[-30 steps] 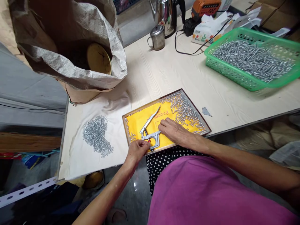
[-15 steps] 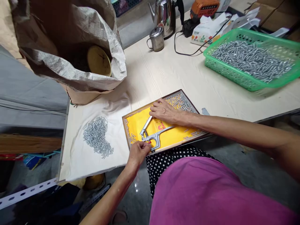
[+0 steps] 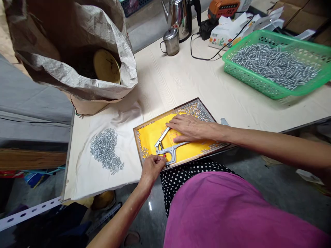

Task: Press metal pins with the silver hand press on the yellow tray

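A grey metal hand-lever tool (image 3: 169, 151) with a spring and a small red part lies in a shallow tray (image 3: 138, 146) lined with yellow. Its raised lever (image 3: 162, 137) points up toward my right hand (image 3: 190, 127), which rests over the lever's end with fingers stretched out and thumb apart. At the tool's near left end, my left hand (image 3: 152, 167) is closed in a pinch by the red part; what sits between the fingertips is too small to make out. Small metal pins (image 3: 198, 112) fill the tray's far right corner, and several more lie along its edges.
Left of the tray, a pile of metal pins (image 3: 106, 150) lies on a white cloth (image 3: 85, 182). Behind it stands an open woven sack (image 3: 126, 74) with a yellow round container inside. A green basket (image 3: 248, 84) of pins, a metal cup (image 3: 172, 44) and a kettle (image 3: 180, 20) stand farther back.
My right hand has flattened and shifted slightly right, its thumb now spread toward me. The lever leans a little more to the right. My left hand stays pinched at the same spot.
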The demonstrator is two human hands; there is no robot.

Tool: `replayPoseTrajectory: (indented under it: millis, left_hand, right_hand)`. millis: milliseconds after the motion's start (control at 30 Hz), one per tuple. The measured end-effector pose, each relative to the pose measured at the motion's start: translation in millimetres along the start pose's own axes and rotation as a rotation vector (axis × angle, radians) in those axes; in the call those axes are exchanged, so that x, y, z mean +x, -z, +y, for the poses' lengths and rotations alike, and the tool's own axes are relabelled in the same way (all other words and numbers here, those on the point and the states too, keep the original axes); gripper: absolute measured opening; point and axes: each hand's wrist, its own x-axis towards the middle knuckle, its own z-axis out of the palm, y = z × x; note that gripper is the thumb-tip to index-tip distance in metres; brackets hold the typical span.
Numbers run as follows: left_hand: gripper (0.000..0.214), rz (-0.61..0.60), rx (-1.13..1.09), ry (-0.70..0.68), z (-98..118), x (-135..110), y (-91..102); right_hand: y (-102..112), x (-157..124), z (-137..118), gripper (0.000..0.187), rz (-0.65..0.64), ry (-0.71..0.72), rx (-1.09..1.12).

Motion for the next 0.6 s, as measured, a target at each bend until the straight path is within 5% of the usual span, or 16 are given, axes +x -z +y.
replayPoseTrajectory:
  millis: [100, 200, 467, 600]
  left_hand:
    - [0.034, -0.001, 0.01, 0.002, 0, 0, -0.4]
    - [0.034, 0.013, 0.04, -0.013, 0, 0, -0.7]
    - [0.036, 0.05, 0.173, -0.02, 5, -7, 2.9]
    - [0.027, 0.292, 0.441, -0.299, 12, -17, 1.1]
  right_hand:
    - [1, -15, -2, 0.083, -0.026, 0.035, 0.016]
    - [0, -21, -6, 0.087, -0.048, 0.036, -0.013]
    - [2, -30, -31, 0.072, -0.01, -0.109, -0.086]
    - [5, -31, -36, 0.047, -0.029, -0.111, -0.069]
